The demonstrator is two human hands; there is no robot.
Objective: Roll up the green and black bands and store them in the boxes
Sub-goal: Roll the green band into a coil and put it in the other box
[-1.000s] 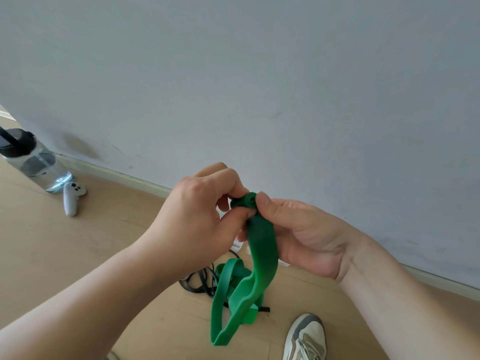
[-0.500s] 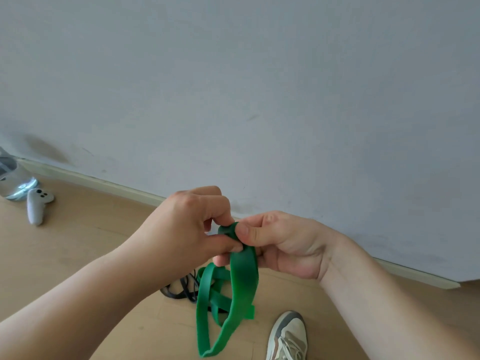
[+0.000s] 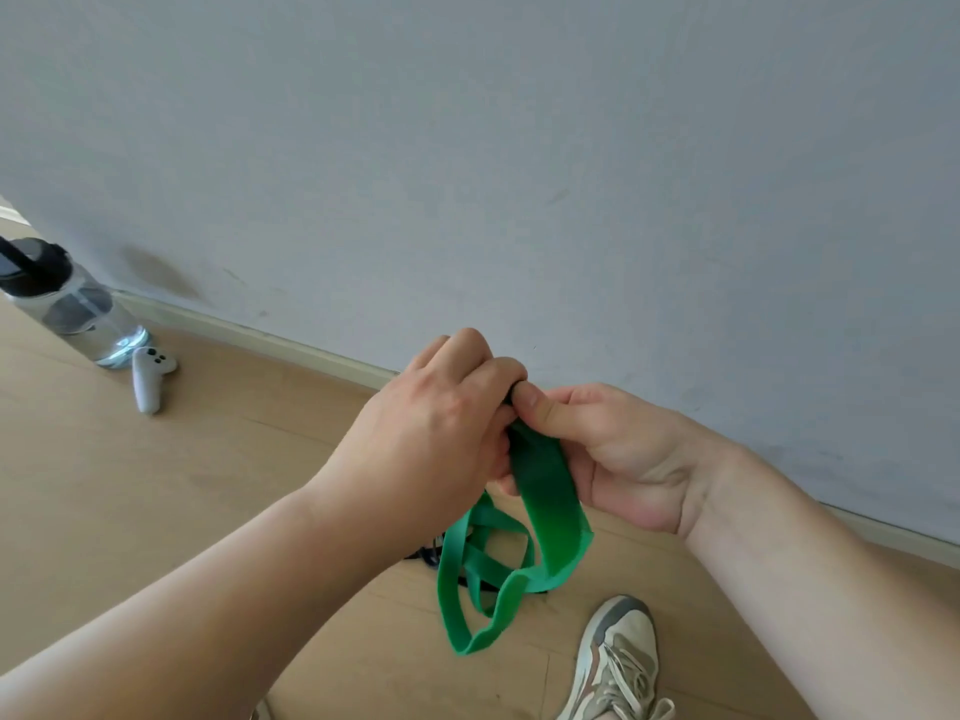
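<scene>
Step in hand: starting the roll on the green band (image 3: 550,491). The black band is not yet being handled, and no boxes are showing in the view.

The left hand (image 3: 431,439) and the right hand (image 3: 613,454) are meeting at the upper end of the green band, up and to the left of the shoe (image 3: 618,657). Both hands are pinching that end. The left hand's fingers are curling over it, and the right thumb is pressing on it from the shoe's side. The fingers are hiding the rolled core, so the number of turns cannot be told.

The rest of the green band is hanging free below the hands in loose, crossing loops, with the lowest loop dangling just left of the shoe. Whether it is touching the floor (image 3: 156,511) cannot be told. A dark strip, probably the black band (image 3: 428,556), is lying on the floor behind those loops, farther left of the shoe. A bottle (image 3: 78,314) and a white controller (image 3: 148,379) are standing well to the left of the shoe, by the wall.

Next move, as judged: the hands are needing to turn the pinched end over itself while feeding the hanging length upward. The crossing loops are likely needing to be straightened first, or the roll is risking a twisted, uneven build.
</scene>
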